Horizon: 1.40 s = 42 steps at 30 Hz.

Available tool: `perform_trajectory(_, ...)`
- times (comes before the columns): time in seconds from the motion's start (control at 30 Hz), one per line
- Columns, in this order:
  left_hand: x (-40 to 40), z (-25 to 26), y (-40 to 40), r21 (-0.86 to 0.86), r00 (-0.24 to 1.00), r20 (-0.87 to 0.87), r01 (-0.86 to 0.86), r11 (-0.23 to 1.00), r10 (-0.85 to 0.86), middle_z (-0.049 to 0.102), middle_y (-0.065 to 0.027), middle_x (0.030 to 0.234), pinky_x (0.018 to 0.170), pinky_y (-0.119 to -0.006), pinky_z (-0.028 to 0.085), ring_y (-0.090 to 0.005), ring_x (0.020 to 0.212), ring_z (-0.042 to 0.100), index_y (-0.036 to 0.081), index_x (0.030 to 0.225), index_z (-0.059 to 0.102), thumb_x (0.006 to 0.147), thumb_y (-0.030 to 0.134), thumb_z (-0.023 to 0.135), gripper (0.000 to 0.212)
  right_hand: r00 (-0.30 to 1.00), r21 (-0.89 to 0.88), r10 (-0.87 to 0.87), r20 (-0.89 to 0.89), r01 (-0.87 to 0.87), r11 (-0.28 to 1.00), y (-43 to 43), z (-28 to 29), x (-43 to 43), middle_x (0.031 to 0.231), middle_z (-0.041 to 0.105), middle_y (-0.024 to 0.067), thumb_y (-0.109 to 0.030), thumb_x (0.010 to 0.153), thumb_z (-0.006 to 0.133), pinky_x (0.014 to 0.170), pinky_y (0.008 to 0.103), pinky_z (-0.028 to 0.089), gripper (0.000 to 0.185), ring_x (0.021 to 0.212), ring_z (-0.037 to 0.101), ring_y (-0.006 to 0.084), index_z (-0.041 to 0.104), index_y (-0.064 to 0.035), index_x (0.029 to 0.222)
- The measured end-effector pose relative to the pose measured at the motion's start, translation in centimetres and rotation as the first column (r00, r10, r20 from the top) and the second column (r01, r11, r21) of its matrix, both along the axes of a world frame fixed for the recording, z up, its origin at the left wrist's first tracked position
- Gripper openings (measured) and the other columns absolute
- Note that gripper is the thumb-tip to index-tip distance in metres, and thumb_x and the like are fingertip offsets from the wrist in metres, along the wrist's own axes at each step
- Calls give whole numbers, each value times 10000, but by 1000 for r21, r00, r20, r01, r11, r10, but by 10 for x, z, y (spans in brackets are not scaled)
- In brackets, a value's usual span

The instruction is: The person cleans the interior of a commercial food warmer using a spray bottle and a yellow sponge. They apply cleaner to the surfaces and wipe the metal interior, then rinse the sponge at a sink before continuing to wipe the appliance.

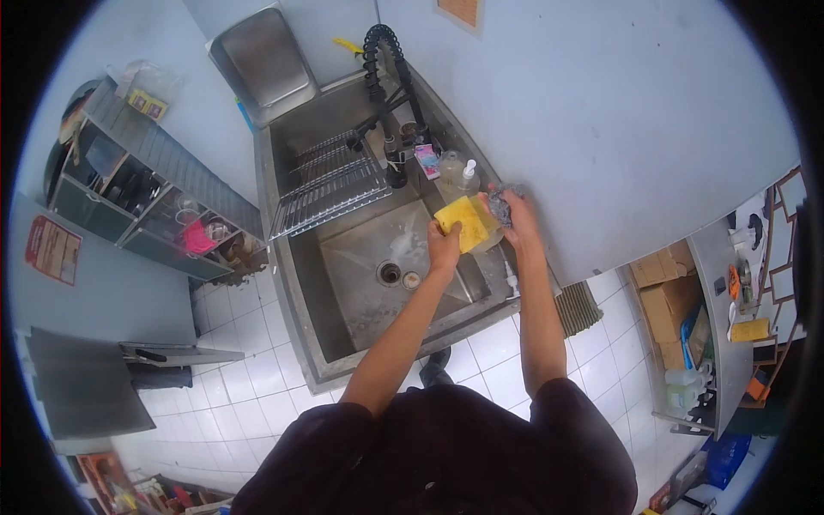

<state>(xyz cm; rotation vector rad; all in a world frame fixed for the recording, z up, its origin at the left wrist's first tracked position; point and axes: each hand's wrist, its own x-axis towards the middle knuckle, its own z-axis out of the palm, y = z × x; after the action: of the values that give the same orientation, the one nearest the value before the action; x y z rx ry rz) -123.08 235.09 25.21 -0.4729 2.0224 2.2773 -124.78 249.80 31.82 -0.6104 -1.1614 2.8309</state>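
Note:
My left hand (445,248) grips a yellow sponge (463,225) with dark specks, over the right side of a stainless steel sink basin (360,257). In my right hand (523,215) is a grey steel wool scourer (499,205), close beside the sponge. Partly hidden behind the sponge is a translucent container (492,241) on the sink's right ledge. Just beyond my hands stand a pump bottle with a white top (470,168) and a clear jug (450,165). Near the drain (389,273) lies a round strainer or lid (411,280).
A wire rack (331,187) lies across the far basin. A black spring-neck faucet (393,96) rises behind it, near a pink and blue packet (427,161). A steel pan (264,61) leans at the back left. White bottle or nozzle (511,280) sits on the right rim.

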Motion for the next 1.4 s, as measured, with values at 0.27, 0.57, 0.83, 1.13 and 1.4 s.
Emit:
perform_trajectory(0.27, 1, -12, 3, 56, 1000, -12, 9, 998, -8, 594, -119, 1000, 791, -301, 465, -182, 893, 587, -17, 1081, 473, 840, 139, 643, 334, 998, 957, 24, -58, 48, 286, 20, -45, -45, 705, 625, 107, -88, 767, 534, 535, 351, 429, 137, 620, 592, 211, 626, 1, 818)
perform_trajectory(0.57, 33, 3, -34, 162, 993, 107, -71, 984, 54, 606, -97, 1015, 808, -287, 476, -171, 916, 599, 14, 1103, 469, 858, 126, 636, 317, 971, 958, 71, -230, 213, 192, 1, -25, -27, 902, 647, 180, -79, 760, 541, 718, 404, 471, 257, 782, 613, 330, 597, -18, 1004)
perform_trajectory(0.83, 78, 6, -97, 318, 981, 191, -76, 945, 15, 566, -95, 1133, 833, -317, 508, -194, 1020, 598, 48, 1180, 436, 887, 156, 628, 367, 932, 956, 299, -203, 255, -147, 18, -37, 11, 1194, 552, 217, 57, 780, 553, 989, 424, 386, 422, 1148, 508, 383, 540, -11, 1196)
perform_trajectory(1.13, 179, -46, -226, 693, 970, 151, -243, 679, 192, 558, -101, 1193, 927, -363, 499, -218, 1101, 580, 45, 1265, 411, 906, 158, 600, 421, 991, 258, -109, -77, 125, 958, -12, -32, 22, 1214, 554, 158, -136, 921, 497, 1000, 397, 457, 391, 1124, 539, 265, 482, 25, 1276)
perform_trajectory(1.4, 329, -61, -366, 616, 843, 286, -526, 587, 455, 577, -88, 1174, 878, -343, 504, -198, 1050, 596, 46, 1251, 437, 894, 220, 584, 423, 948, -155, 257, -185, -287, 945, -166, -129, 70, 1328, 452, 198, -165, 909, 488, 1015, 438, 459, 481, 1224, 461, 369, 404, 30, 1341)
